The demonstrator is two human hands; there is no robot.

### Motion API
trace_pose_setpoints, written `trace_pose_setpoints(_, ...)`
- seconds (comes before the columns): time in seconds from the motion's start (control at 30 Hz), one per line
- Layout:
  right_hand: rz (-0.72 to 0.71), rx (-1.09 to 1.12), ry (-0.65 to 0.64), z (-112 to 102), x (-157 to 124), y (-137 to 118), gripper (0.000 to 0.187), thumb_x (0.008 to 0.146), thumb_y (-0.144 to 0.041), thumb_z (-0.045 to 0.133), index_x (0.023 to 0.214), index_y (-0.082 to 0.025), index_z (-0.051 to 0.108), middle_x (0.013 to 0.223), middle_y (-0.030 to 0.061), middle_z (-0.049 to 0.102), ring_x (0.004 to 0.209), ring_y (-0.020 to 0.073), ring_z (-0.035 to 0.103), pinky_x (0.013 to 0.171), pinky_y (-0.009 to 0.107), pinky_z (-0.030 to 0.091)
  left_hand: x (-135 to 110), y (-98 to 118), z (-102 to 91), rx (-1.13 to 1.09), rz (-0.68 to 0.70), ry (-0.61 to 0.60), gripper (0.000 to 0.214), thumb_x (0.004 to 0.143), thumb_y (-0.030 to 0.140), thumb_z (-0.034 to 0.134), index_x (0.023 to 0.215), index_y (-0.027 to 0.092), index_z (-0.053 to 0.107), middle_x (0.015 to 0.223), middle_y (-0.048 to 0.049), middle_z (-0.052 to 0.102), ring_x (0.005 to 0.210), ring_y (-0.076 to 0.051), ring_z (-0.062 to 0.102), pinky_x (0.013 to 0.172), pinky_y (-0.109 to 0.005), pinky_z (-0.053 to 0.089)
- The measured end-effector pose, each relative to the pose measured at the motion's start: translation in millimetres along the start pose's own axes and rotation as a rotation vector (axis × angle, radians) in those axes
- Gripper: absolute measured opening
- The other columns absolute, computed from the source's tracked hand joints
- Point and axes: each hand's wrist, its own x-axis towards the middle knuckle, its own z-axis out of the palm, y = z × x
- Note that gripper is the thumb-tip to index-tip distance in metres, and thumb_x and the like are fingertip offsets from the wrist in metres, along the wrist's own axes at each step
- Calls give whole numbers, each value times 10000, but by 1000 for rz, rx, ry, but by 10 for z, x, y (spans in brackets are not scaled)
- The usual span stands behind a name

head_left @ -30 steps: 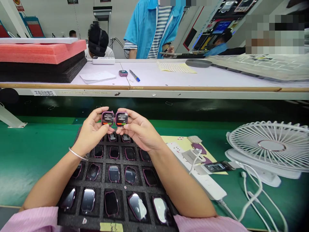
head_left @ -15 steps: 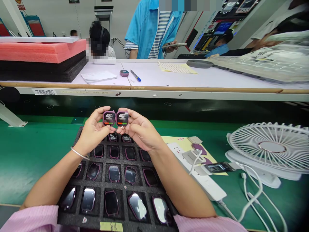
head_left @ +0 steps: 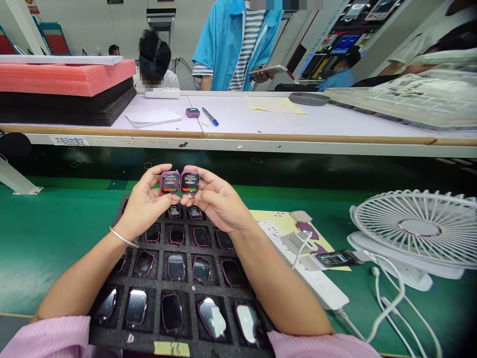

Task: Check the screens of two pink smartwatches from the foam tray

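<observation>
My left hand (head_left: 143,204) holds a purple-cased smartwatch body (head_left: 170,182) with a lit screen. My right hand (head_left: 216,201) holds a second lit watch body (head_left: 190,182) right beside it, the two almost touching. Both are raised over the far end of a black foam tray (head_left: 159,278) on the green belt. Several dark-screened watch bodies (head_left: 176,267) lie in the tray's pockets. A silver bangle is on my left wrist.
A white power strip (head_left: 316,281) with a plugged charger and a yellow sheet lie right of the tray. A white desk fan (head_left: 417,231) and loose cables sit at the right. Beyond is a white shelf with foam slabs (head_left: 63,89), a pen, and a person in blue.
Both hands with the two watch bodies have stayed nearly still, drifting slightly right. The person in blue has raised a phone.
</observation>
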Motion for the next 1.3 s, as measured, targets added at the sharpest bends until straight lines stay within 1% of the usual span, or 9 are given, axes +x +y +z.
trace_pose_setpoints(0.1, -6, 7, 1, 2, 1, 7, 501, 683, -97, 662, 1160, -245, 620, 875, -23, 706, 678, 133, 683, 677, 306, 559, 5, -10, 1, 1, -1, 7, 561, 706, 100, 701, 1227, 207, 525, 1128, -42, 640, 750, -103, 704, 786, -280, 609)
trace_pose_setpoints(0.3, -8, -6, -4, 6, -9, 17, 472, 717, -149, 726, 1167, -244, 623, 911, -12, 703, 670, 133, 681, 666, 312, 563, 31, -19, -2, 3, 3, 41, 533, 691, 141, 734, 1188, 205, 552, 1012, -15, 642, 730, -98, 651, 727, -267, 604)
trace_pose_setpoints(0.53, -5, -3, -10, 7, -3, 26, 461, 736, -178, 744, 1175, -244, 620, 914, -11, 698, 648, 123, 665, 649, 301, 548, 39, -29, -13, 5, 1, 52, 499, 710, 163, 754, 1172, 197, 570, 997, -9, 653, 644, -76, 663, 673, -244, 614)
trace_pose_setpoints(0.63, -11, -13, -1, 0, -4, 26, 476, 732, -163, 728, 1186, -247, 614, 912, -10, 693, 654, 124, 653, 650, 302, 541, 30, -30, -14, -8, -1, 40, 501, 738, 162, 734, 1208, 192, 564, 1046, -27, 666, 660, -90, 703, 699, -250, 630)
trace_pose_setpoints(0.73, -18, -15, 5, -10, -3, 30, 500, 710, -128, 694, 1187, -247, 608, 908, -11, 685, 656, 118, 638, 649, 294, 528, 13, -26, -16, -14, -16, 20, 524, 770, 164, 689, 1274, 187, 547, 1178, -74, 666, 719, -120, 742, 762, -288, 648)
trace_pose_setpoints(0.83, -17, -22, 33, -10, 4, 39, 455, 721, -140, 690, 1158, -241, 611, 895, -13, 668, 631, 106, 603, 615, 281, 508, -7, -22, -15, -14, -33, 12, 514, 793, 174, 649, 1298, 183, 549, 1238, -93, 662, 729, -133, 755, 770, -305, 657)
trace_pose_setpoints(0.97, -17, -15, 73, -2, 19, 59, 385, 730, -214, 755, 1093, -232, 625, 908, -10, 658, 569, 84, 537, 543, 263, 469, -20, -17, 0, -17, -57, 18, 465, 821, 205, 633, 1281, 176, 572, 1164, -77, 689, 685, -133, 754, 725, -298, 666)
trace_pose_setpoints(1.1, -14, -11, 84, -1, 26, 69, 390, 723, -255, 793, 1076, -222, 631, 880, -9, 654, 541, 74, 509, 502, 245, 434, -18, -11, 18, -6, -67, 30, 408, 826, 213, 642, 1230, 174, 603, 1110, -64, 696, 660, -137, 754, 690, -293, 669)
trace_pose_setpoints(1.3, -17, -9, 73, 9, 13, 50, 404, 700, -189, 760, 1081, -230, 631, 878, -16, 653, 575, 87, 529, 539, 262, 450, -16, 6, 14, -25, -76, 41, 403, 815, 206, 634, 1217, 187, 615, 1091, -54, 704, 667, -140, 753, 702, -309, 672)
